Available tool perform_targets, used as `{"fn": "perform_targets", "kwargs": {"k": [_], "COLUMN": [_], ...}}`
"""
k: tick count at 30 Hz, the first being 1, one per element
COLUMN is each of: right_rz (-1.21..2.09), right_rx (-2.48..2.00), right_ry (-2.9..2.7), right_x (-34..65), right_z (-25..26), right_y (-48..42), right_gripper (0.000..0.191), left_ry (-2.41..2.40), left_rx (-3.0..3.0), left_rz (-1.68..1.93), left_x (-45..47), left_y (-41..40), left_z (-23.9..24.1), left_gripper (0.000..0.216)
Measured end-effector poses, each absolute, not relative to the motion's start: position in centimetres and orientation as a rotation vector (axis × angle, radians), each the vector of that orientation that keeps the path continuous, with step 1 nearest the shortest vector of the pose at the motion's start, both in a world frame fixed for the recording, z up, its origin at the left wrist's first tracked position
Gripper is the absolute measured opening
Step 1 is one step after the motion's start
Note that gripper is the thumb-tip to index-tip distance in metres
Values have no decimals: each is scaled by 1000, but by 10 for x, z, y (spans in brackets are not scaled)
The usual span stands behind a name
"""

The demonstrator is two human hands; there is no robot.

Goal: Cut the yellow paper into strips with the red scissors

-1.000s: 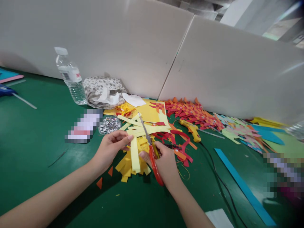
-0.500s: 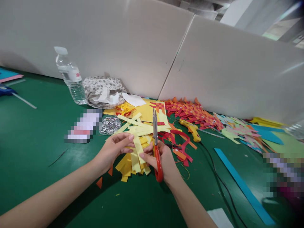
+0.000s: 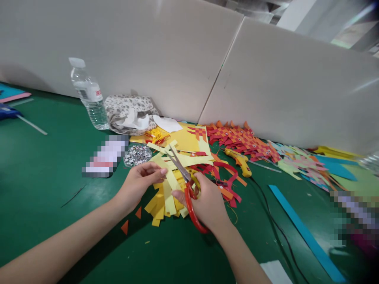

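My left hand point(image 3: 140, 181) is closed in a pinch on a pale yellow paper strip point(image 3: 171, 180) that slants down between my hands. In my right hand point(image 3: 209, 201) is a pair of scissors point(image 3: 181, 167) with red handles, fingers wrapped round the grips. The blades point up and to the left, close beside the strip; whether they touch it I cannot tell. Beneath both hands lies a loose heap of yellow paper strips point(image 3: 159, 205), some pale and some deeper yellow. Part of the heap is hidden behind my hands.
A yellow glue gun point(image 3: 241, 161) with a black cord rests right of the heap. Behind are red-and-orange woven paper pieces point(image 3: 237, 138). To the left stand a water bottle point(image 3: 91, 96), a patterned cloth bag point(image 3: 130, 106) and a packet of googly eyes point(image 3: 137, 155). A blue strip point(image 3: 304, 228) lies right.
The scissors have swung from nearly upright to tilted left, their blades now nearer the strip. My right hand has turned with them, its thumb drawn slightly left. My left hand has barely moved.
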State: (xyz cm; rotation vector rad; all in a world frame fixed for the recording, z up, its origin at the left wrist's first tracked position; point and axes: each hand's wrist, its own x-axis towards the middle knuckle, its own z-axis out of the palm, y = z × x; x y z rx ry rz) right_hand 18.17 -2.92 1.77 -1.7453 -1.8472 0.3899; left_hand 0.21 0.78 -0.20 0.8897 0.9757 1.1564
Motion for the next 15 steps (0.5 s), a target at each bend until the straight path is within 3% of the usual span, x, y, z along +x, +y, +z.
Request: {"fn": "perform_targets", "kwargs": {"k": [3,15], "right_rz": [264,284], "right_rx": [-1783,-1791], "right_ry": [-1965,-2029], "right_x": [182,180], "right_z": [18,18], "right_y": [-29,-30], "right_gripper": [35,38], "left_ry": [977,901], "left_rx": [863,780], "left_rz": [1182,1170], "left_x": [1,0], "left_y": [9,11], "left_z": [0,-2], "left_gripper": [17,14]}}
